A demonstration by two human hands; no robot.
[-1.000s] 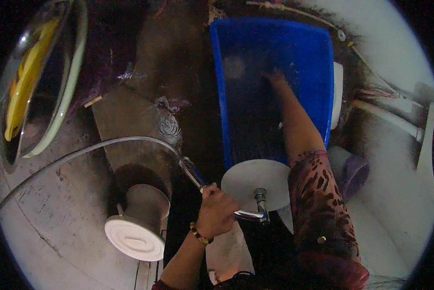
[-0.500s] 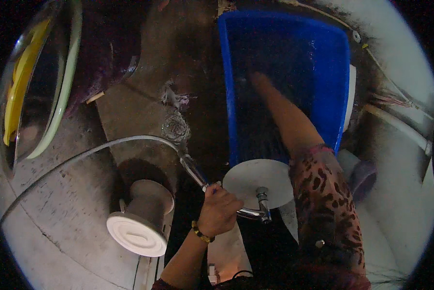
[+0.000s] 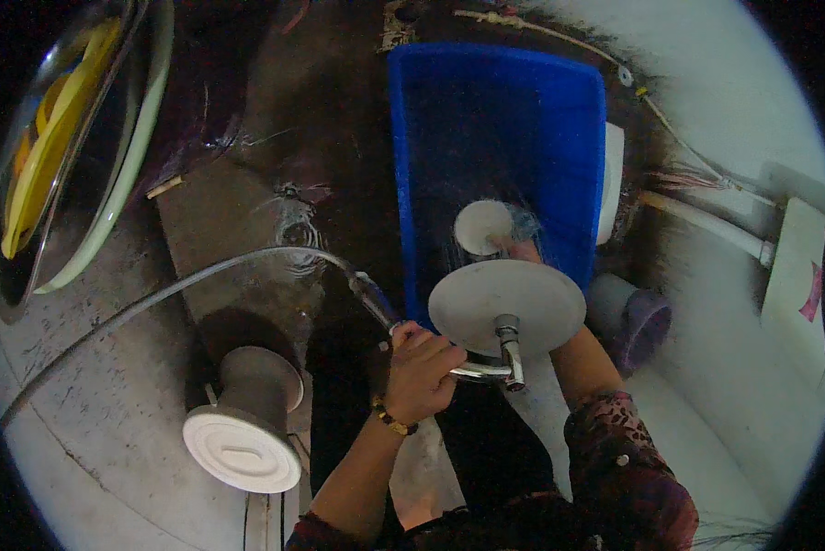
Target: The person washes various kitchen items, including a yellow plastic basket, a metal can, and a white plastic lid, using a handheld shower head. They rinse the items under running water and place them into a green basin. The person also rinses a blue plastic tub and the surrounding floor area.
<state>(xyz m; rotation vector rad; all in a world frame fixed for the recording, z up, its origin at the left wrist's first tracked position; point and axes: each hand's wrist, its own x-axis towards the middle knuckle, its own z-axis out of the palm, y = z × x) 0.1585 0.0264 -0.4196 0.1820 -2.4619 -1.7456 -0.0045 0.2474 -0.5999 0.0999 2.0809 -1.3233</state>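
My left hand [image 3: 422, 372] is closed round the metal handle of a shower head. A grey hose [image 3: 183, 278] runs off to the left from this handle. The wide, round shower head [image 3: 500, 298] is held over the near end of a deep blue plastic tub [image 3: 401, 156]. Fine streams of water fall into the tub from it. Beneath the spray, my right hand [image 3: 521, 250] grips the edge of a small, round, white dish-like thing [image 3: 481, 227]. The shower head covers my right wrist and part of that hand.
A grey bin with a white lid [image 3: 242, 452] stands at lower left. A purple bucket [image 3: 644, 321] is right of the tub, by the white wall with a pipe [image 3: 706, 225]. Pale-rimmed basins [image 3: 160, 101] with yellow things lean at far left. The floor is wet.
My right hand has drawn back toward me from deeper in the tub, and the white round thing now shows in it. The shower head has shifted slightly right and hides my right wrist.
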